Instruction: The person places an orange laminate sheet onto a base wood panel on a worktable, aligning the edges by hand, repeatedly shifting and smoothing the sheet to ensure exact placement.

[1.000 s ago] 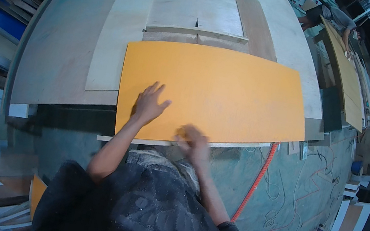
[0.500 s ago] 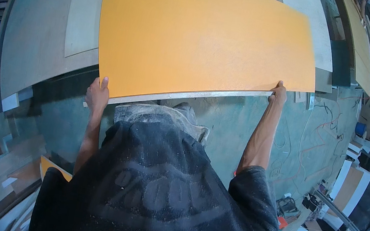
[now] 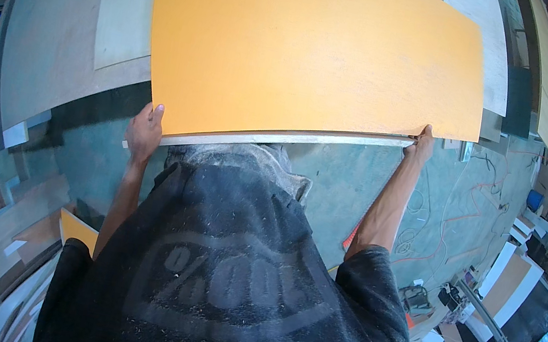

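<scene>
A large orange board (image 3: 316,48) with a smooth face and a pale near edge spans the space in front of me. My left hand (image 3: 144,133) grips its near left corner, thumb on top and fingers underneath. Farther right, my right hand (image 3: 421,143) holds the same near edge, a little in from the right corner, with the thumb showing on the orange face. The fingers under the board are mostly hidden. A pale strip (image 3: 279,140) runs along under the near edge between my hands. The far part of the board lies over the worktable.
Pale sheets (image 3: 127,9) lie on the grey table (image 3: 45,46) at left. Cables (image 3: 450,222) cross the green floor (image 3: 328,194) at right. Stacked panels (image 3: 544,71) stand at far right, and board offcuts (image 3: 26,224) lie at lower left.
The orange board now takes up more of the view and reaches farther toward the top and right. Both hands keep their hold; the right hand appears slightly farther right and lower.
</scene>
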The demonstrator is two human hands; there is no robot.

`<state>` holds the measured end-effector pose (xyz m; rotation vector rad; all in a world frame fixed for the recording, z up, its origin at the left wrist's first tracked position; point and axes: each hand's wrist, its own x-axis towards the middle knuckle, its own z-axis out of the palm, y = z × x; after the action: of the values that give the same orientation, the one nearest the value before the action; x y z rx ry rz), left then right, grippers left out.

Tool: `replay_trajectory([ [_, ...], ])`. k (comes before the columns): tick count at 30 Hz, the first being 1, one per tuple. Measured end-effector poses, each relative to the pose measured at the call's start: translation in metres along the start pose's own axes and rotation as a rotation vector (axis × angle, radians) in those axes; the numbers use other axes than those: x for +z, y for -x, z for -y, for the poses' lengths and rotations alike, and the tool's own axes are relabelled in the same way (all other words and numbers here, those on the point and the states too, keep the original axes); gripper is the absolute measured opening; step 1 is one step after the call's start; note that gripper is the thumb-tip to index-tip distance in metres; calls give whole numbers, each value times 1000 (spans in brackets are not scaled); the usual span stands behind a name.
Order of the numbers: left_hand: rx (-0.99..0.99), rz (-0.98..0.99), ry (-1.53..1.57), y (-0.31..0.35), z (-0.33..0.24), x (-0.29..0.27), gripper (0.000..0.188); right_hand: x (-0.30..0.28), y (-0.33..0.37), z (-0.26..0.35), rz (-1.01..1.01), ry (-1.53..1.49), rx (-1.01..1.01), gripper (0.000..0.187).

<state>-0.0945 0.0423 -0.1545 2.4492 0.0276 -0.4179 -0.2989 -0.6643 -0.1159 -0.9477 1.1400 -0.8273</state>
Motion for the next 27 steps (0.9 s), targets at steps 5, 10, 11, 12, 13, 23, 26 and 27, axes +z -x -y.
replay_trajectory([
  [5,-9,52,-16,-3,-3,-1,44,0,0,4,38,-52,-63,32],
  [10,17,56,11,-2,-3,-5,43,3,6,2,32,-62,-16,31],
  [11,17,68,4,-3,0,-4,43,2,7,3,41,-48,-17,31],
  [12,18,82,-2,-4,1,-3,42,0,8,3,48,-34,-20,30],
  [13,42,88,21,-4,2,-3,41,-1,8,3,45,-14,-21,31],
  [23,72,71,84,-6,0,-8,37,25,37,6,-160,-78,-1,29],
  [26,31,122,15,-8,6,-8,38,24,37,8,-129,-86,-40,30],
  [27,23,147,2,-10,7,-7,38,22,35,9,-116,-86,-63,30],
])
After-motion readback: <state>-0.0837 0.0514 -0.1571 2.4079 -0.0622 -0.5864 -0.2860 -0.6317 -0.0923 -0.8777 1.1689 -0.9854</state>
